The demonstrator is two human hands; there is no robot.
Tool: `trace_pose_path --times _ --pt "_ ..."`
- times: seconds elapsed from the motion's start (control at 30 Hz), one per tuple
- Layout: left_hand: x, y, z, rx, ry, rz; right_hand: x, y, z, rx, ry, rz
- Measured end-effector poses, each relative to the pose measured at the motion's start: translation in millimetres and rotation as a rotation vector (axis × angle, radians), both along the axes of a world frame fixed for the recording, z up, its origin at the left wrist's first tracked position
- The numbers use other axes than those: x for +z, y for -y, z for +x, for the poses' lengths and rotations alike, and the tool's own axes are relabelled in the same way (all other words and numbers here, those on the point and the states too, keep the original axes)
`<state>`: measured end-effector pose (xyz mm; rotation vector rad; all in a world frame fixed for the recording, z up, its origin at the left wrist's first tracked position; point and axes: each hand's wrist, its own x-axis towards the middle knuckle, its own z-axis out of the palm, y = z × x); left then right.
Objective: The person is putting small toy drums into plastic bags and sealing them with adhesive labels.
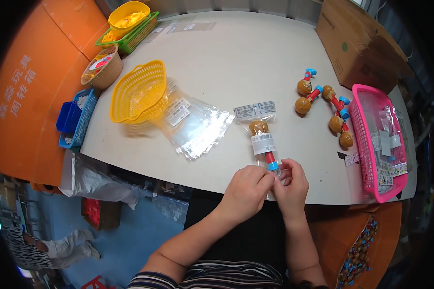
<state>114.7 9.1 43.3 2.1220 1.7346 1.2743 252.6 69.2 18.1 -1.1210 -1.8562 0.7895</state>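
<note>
A clear plastic bag (264,143) lies at the table's front edge, with a printed header strip at its far end and a white label around its middle. Inside is a toy (259,126) with a brown round head, a red stem and a blue end piece. My left hand (245,191) pinches the bag's near end, fingers closed. Against it, my right hand (292,187) also grips the near end, just beside the blue piece. The fingertips hide the bag's lower edge. Several similar loose toys (303,106) lie at the right.
Flat clear bags (197,132) lie fanned out beside a yellow basket (139,91). A pink basket (364,139) with packaged pieces stands at the right edge, a cardboard box (357,45) behind it. More baskets (108,70) line the left side. Another person (53,248) is at lower left.
</note>
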Motion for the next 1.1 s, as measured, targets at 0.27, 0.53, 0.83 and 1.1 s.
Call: trace_pose_path --times 0.27,0.53,0.83,1.1 --pt "2.2 13.5 -0.2 0.102 0.055 0.046 26.7 19.7 9.7 -0.011 -0.011 -0.318" --pt "-14.5 9.0 23.8 0.001 0.102 -0.016 16.9 8.6 32.2 0.053 -0.419 -0.735" --pt "-7.0 21.3 17.3 0.166 0.058 -0.031 17.0 7.6 32.6 0.100 -0.423 -0.797" --pt "-8.7 14.0 26.8 0.119 0.043 -0.005 21.9 5.9 43.0 0.127 -0.440 -0.855"
